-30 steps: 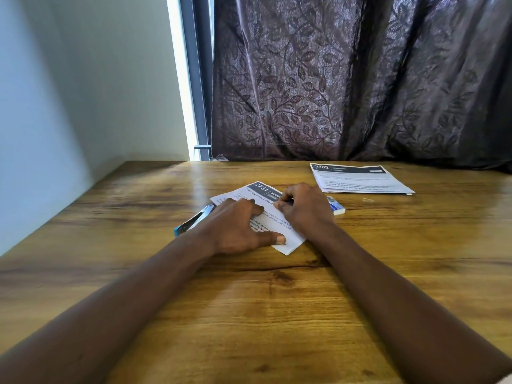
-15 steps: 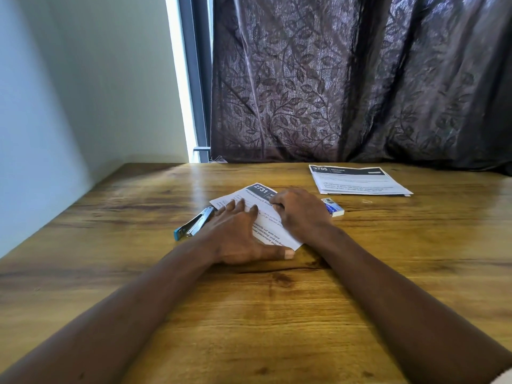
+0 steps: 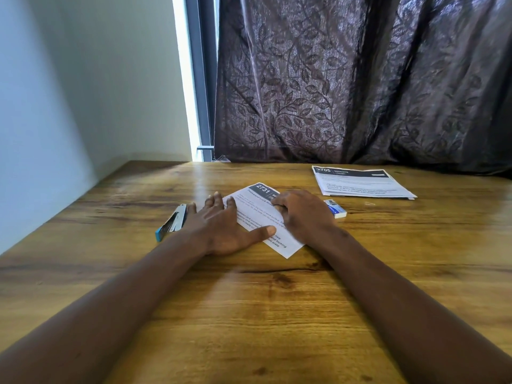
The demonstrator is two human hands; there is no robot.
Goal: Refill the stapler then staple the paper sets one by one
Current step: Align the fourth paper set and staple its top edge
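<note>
Wooden table (image 3: 277, 314): left hand (image 3: 221, 231) flat, released, on paper set (image 3: 259, 214); right hand (image 3: 304, 217) curled, grip unclear to me. Squaring sheets, I judge; next, fetch stapler (image 3: 173, 221) left of set.

Daylight comes from a blown-out window strip (image 3: 185, 79) beside the dark curtain (image 3: 346, 79). A glare streak lies on the worktop (image 3: 200, 187) and soft shadows under the forearms. Edges bend wide-angle. Print on the near paper (image 3: 263, 217) is readable.

Open tabletop (image 3: 249, 314) nearside; stapler (image 3: 173, 221) left, staple box (image 3: 335, 208) right; curtain (image 3: 360, 79) close behind
</note>
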